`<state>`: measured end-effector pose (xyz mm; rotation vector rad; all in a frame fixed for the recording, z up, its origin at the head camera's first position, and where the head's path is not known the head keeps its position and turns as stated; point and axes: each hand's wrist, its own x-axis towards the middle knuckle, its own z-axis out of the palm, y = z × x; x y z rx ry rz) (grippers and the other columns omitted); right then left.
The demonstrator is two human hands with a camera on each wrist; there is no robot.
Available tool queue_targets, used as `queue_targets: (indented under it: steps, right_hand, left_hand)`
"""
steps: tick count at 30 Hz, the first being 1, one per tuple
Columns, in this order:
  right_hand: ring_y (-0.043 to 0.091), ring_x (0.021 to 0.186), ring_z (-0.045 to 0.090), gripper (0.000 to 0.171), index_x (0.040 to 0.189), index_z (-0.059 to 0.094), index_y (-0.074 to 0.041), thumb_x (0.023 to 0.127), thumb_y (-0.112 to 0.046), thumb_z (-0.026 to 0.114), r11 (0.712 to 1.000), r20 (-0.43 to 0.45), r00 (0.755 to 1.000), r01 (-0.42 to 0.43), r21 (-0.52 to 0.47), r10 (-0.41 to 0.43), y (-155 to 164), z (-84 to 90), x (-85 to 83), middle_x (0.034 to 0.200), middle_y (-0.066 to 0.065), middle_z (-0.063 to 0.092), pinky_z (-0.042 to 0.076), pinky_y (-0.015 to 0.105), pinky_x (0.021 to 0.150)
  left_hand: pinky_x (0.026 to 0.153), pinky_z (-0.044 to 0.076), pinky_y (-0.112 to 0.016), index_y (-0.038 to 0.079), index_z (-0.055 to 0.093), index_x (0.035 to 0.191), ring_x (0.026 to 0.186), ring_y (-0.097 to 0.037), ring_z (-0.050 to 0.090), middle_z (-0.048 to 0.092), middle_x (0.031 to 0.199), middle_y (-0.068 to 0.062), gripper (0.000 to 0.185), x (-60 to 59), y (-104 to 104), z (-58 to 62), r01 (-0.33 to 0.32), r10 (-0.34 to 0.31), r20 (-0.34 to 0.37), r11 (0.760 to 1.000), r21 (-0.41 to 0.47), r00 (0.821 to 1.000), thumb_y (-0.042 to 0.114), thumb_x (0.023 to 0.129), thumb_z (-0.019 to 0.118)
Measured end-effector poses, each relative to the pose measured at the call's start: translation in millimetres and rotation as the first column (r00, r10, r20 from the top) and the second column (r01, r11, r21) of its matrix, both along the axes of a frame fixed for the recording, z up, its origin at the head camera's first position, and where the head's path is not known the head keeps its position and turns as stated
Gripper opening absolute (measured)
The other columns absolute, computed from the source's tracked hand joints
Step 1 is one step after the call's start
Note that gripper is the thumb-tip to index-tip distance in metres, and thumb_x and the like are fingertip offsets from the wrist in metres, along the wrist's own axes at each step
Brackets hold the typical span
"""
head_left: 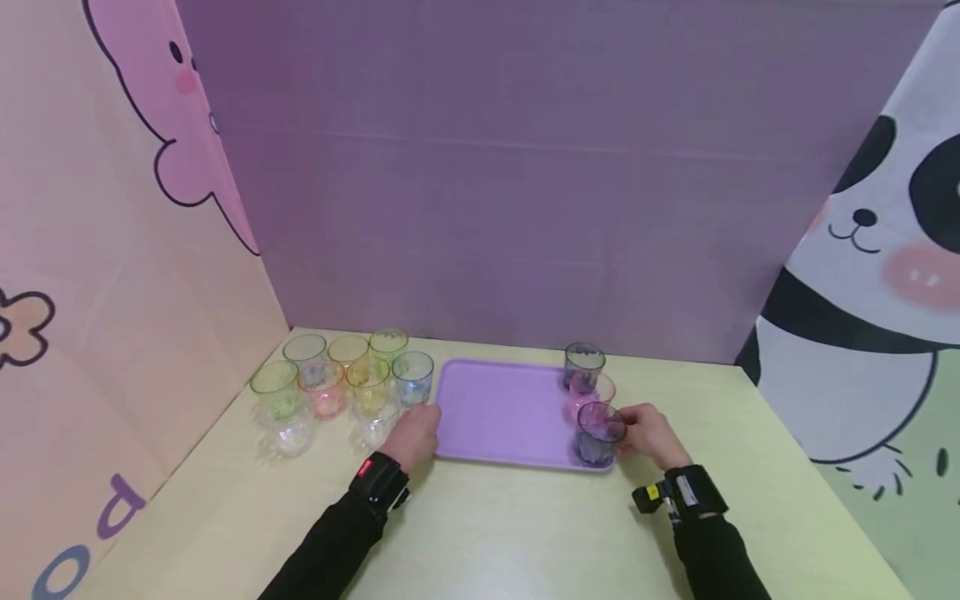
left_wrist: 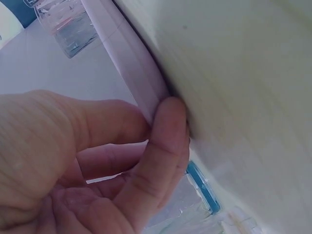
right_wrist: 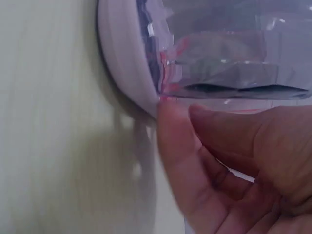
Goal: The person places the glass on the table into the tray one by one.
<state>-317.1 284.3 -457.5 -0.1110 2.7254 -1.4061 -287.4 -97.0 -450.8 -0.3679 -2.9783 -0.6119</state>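
Tray (head_left: 498, 412) pinched at both ends

Tinted and clear glasses (head_left: 327, 400) cluster left of the purple tray on the table (head_left: 517, 533). The left hand (head_left: 415, 437) pinches its left rim between thumb and fingers; the right hand (head_left: 649, 435) pinches the right rim beside three glasses (head_left: 579, 403), probably to keep it steady.

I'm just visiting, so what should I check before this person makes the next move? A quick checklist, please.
1. Left grip on the tray: ok, it pinches the left edge.
2. Right grip secure: cannot tell; it is at the tray's right edge, beside the front glass, but its exact hold is unclear.
3. All three glasses on the tray upright: ok.
4. Weight evenly spread: not ok, all three stand along the right side.
5. Other glasses off the tray: ok, they stand to its left on the table.
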Motion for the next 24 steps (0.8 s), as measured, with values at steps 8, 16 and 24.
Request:
queue_targets:
  steps: [8, 16, 24]
  right_hand:
    - [0.02, 0.059, 0.061, 0.005, 0.079, 0.064, 0.004, 0.078, 0.004, 0.06, 0.998, -0.009, 1.0, 0.029, 0.054, -0.029, -3, -6.5, -2.4, 0.077, 0.012, 0.064, 0.054, 0.033, 0.051]
    - [0.02, 0.059, 0.061, 0.009, 0.072, 0.063, 0.002, 0.075, 0.009, 0.058, 0.997, -0.008, 0.998, 0.06, 0.057, -0.06, -8, -4.9, -3.7, 0.078, 0.012, 0.064, 0.054, 0.032, 0.05]
    - [0.02, 0.057, 0.062, 0.007, 0.077, 0.065, 0.003, 0.075, 0.008, 0.06, 0.996, 0.007, 0.998, 0.068, 0.062, -0.068, -6, -5.3, -5.0, 0.076, 0.013, 0.065, 0.054, 0.032, 0.051]
  left_hand:
    - [0.055, 0.048, -0.031, -0.001, 0.058, 0.079, 0.062, -0.021, 0.054, 0.056, 0.069, -0.01, 0.013, -0.6, 0, -2.6, 0.011, -0.011, 0.014, 1.0, -0.006, 1.0, -0.01, 0.07, 0.062]
    - [0.054, 0.048, -0.03, -0.001, 0.059, 0.078, 0.06, -0.02, 0.054, 0.056, 0.067, -0.008, 0.01, -0.5, -1, 1.6, 0.015, -0.015, -0.011, 1.0, 0.01, 1.0, -0.009, 0.072, 0.059]
    - [0.048, 0.044, -0.027, 0.001, 0.059, 0.076, 0.054, -0.016, 0.051, 0.054, 0.063, -0.004, 0.006, 1.9, -3, 9.2, 0.022, -0.021, -0.009, 0.998, 0.054, 1.0, -0.003, 0.08, 0.056]
